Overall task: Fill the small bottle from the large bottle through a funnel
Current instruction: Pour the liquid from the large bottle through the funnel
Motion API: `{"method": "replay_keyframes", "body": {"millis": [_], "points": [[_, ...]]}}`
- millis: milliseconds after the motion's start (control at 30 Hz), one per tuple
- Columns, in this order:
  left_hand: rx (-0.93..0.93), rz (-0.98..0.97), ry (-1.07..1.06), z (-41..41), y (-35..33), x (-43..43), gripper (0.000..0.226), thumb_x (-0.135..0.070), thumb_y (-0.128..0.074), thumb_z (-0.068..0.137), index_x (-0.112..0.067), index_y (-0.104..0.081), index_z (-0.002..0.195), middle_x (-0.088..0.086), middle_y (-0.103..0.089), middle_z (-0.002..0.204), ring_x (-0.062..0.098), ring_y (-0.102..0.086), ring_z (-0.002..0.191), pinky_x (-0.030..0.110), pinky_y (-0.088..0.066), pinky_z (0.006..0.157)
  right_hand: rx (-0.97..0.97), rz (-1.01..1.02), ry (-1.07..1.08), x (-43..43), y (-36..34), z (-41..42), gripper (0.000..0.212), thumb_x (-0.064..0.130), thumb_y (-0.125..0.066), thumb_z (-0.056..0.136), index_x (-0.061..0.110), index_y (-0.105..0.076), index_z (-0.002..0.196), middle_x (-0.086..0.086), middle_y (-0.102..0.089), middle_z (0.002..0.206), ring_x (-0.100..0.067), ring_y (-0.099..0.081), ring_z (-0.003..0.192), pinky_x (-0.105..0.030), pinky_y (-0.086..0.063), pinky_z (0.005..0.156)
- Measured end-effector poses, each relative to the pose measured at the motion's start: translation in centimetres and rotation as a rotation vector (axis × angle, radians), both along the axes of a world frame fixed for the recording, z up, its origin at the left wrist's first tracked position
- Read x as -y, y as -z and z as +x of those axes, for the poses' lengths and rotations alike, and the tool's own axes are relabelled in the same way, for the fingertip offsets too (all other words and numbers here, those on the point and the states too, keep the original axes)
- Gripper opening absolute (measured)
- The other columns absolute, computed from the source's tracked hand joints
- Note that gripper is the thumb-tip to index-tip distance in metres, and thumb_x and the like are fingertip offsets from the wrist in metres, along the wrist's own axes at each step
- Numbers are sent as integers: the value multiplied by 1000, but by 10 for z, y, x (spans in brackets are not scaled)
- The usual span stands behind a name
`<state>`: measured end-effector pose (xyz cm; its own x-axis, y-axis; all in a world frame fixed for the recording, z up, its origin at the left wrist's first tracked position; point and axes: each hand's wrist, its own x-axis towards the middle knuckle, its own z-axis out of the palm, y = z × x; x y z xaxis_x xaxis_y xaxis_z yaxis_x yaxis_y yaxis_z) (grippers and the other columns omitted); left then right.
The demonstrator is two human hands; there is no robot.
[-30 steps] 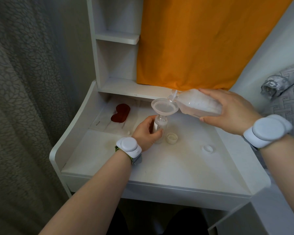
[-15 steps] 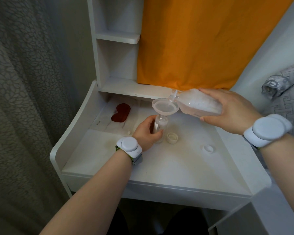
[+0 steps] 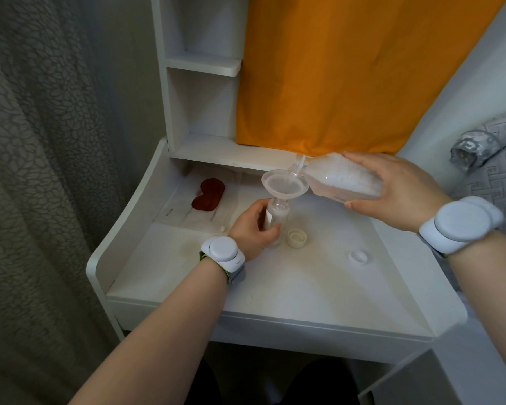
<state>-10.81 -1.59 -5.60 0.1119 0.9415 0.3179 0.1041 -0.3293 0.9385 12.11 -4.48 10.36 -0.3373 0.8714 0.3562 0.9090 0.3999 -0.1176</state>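
A small clear bottle [image 3: 276, 220] stands upright on the white desk [image 3: 275, 282], and my left hand [image 3: 253, 228] grips its side. A translucent funnel [image 3: 284, 185] sits in the bottle's neck. My right hand [image 3: 398, 194] holds the large clear bottle [image 3: 342, 179] tipped almost flat, its mouth over the funnel's right rim. Clear liquid fills the lower side of the large bottle, and a thin stream seems to run into the funnel.
Two loose caps lie on the desk: a cream one [image 3: 297, 238] beside the small bottle and a white one [image 3: 359, 255] further right. A red eye mask [image 3: 208, 194] lies at the back left. Shelves [image 3: 205, 65] and an orange cloth [image 3: 348, 68] rise behind.
Almost nothing has moved. Both hands keep their grip, and the large bottle stays tipped over the funnel.
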Motion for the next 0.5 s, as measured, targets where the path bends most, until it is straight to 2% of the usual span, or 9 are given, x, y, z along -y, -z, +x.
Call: {"method": "replay_keyframes", "body": {"millis": [133, 300, 433, 500], "points": [[-4, 3, 2, 0, 0, -1, 43, -20, -61, 72, -28, -50, 113, -11, -62, 94, -4, -58, 79, 15, -46, 75, 3, -2, 0, 0, 0, 0, 78, 39, -73, 70, 43, -34, 137, 4, -50, 136, -27, -45, 124, -43, -42, 95], [2, -2, 7, 0, 0, 0, 43, -19, -61, 73, -28, -49, 113, -12, -62, 95, -7, -58, 79, 12, -46, 74, 1, 2, 4, 0, -1, 1, 77, 40, -73, 70, 43, -34, 137, 5, -49, 137, -27, -44, 124, -43, -42, 95], [8, -2, 15, 0, 0, 0, 44, -13, -62, 75, -24, -49, 116, -9, -62, 99, 6, -60, 90, 16, -48, 80, 5, 2, 5, 0, -1, 1, 77, 41, -72, 70, 43, -34, 137, 5, -49, 137, -26, -44, 124, -43, -42, 96], [4, -2, 13, -1, 0, 0, 44, -12, -62, 76, -23, -49, 116, -5, -62, 101, 6, -60, 91, 20, -48, 82, 9, 3, 5, 0, -2, 1, 77, 41, -72, 70, 44, -33, 137, 6, -49, 138, -26, -44, 124, -43, -42, 96]]}}
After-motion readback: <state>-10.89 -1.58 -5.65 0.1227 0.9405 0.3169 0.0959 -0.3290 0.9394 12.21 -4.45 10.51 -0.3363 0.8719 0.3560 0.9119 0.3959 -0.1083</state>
